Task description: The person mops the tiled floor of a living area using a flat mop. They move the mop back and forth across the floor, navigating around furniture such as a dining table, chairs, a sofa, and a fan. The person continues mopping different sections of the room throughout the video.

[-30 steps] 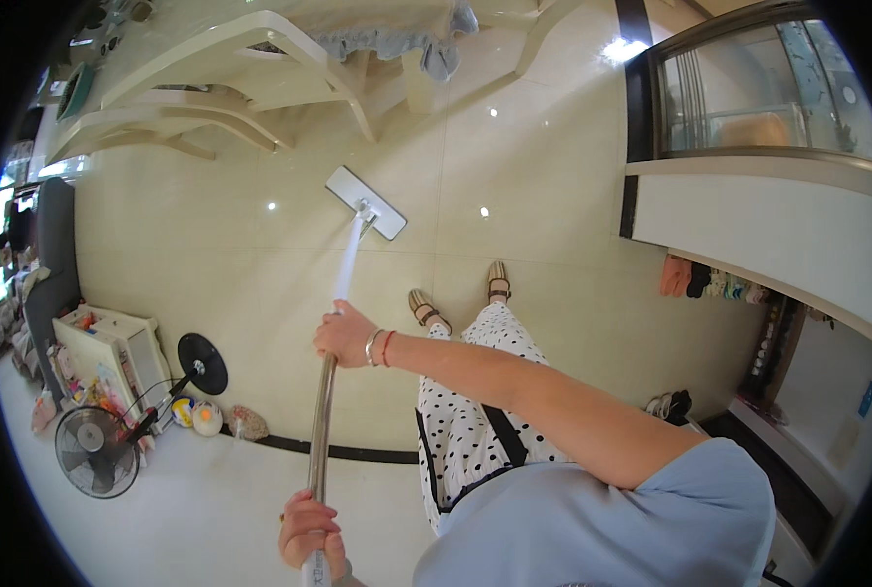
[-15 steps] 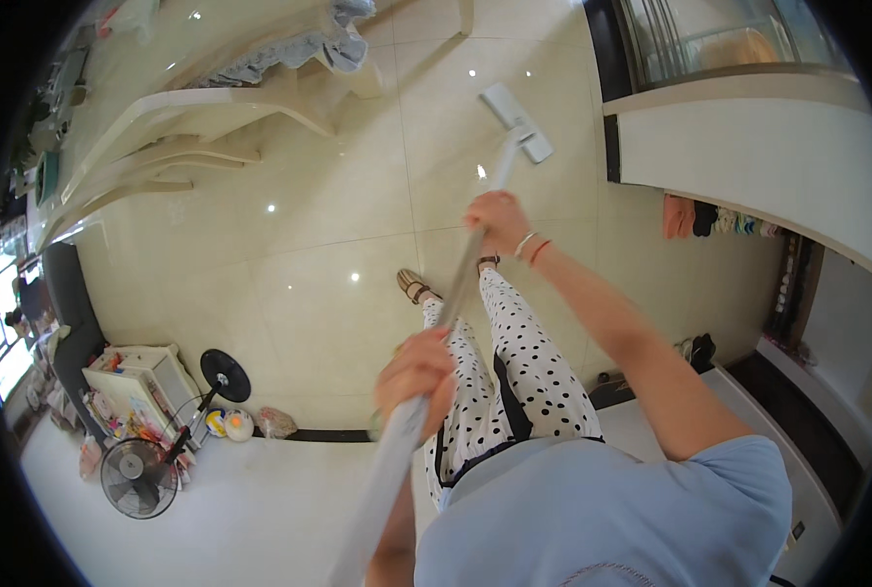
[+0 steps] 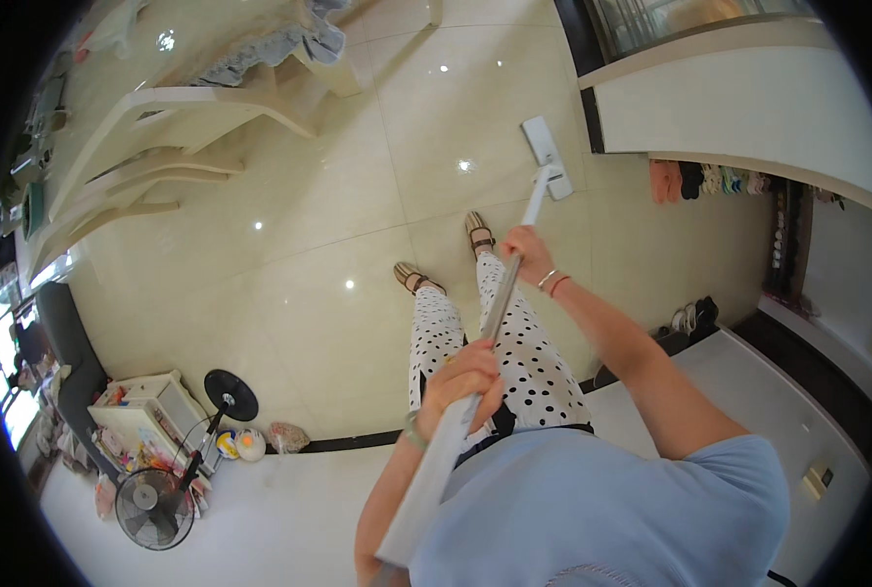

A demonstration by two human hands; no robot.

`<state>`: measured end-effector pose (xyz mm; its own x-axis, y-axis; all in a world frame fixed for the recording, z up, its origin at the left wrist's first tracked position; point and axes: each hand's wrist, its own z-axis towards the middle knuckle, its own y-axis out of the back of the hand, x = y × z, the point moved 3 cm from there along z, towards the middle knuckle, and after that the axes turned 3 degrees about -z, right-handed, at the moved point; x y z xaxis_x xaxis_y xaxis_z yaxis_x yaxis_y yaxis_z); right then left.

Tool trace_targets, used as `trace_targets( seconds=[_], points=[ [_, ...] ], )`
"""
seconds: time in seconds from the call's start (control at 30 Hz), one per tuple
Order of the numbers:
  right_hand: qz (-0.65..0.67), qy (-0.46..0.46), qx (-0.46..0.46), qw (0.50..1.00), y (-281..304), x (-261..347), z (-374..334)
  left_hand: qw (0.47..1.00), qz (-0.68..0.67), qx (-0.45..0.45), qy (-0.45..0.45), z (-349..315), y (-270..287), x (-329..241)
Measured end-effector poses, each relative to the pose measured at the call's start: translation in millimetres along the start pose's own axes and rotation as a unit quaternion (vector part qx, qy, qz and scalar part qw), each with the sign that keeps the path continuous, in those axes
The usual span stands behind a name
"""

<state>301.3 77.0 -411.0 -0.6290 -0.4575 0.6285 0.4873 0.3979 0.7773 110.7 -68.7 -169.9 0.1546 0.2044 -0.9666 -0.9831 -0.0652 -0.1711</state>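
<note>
A long-handled flat mop (image 3: 537,201) slants from my waist out to the tiled floor. Its pale rectangular head (image 3: 547,157) lies on the tiles ahead and to the right, close to the white cabinet. My left hand (image 3: 463,383) is wrapped round the thick upper part of the handle, near my belly. Farther down the pole, my right hand (image 3: 528,254) is closed round the thinner grey and white section. A bracelet and a red band circle the right wrist. My feet in striped shoes stand apart, left of the mop head.
A white cabinet (image 3: 739,103) stands at the right, with a row of shoes (image 3: 710,180) under it. Curved pale furniture legs (image 3: 191,98) are at the upper left. A standing fan (image 3: 155,509), a small white cabinet (image 3: 147,411) and balls (image 3: 250,445) line the lower left wall.
The mop head has slid right and nearer to me, turning more upright in view. Both hands have shifted right with the handle, still gripping it. My right foot now shows.
</note>
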Motion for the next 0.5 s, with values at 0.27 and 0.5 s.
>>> trace_targets(
  seconds=[0.27,0.5],
  points=[
    [0.132,0.019,0.024,0.991,-104.5,205.7,13.0,0.986,0.142,-0.046,0.077,-73.0,121.1,-139.9],
    [0.254,0.073,0.104,0.959,-157.4,329.6,37.1,0.949,0.288,-0.082,0.094,-93.7,135.2,-211.7]
  ],
)
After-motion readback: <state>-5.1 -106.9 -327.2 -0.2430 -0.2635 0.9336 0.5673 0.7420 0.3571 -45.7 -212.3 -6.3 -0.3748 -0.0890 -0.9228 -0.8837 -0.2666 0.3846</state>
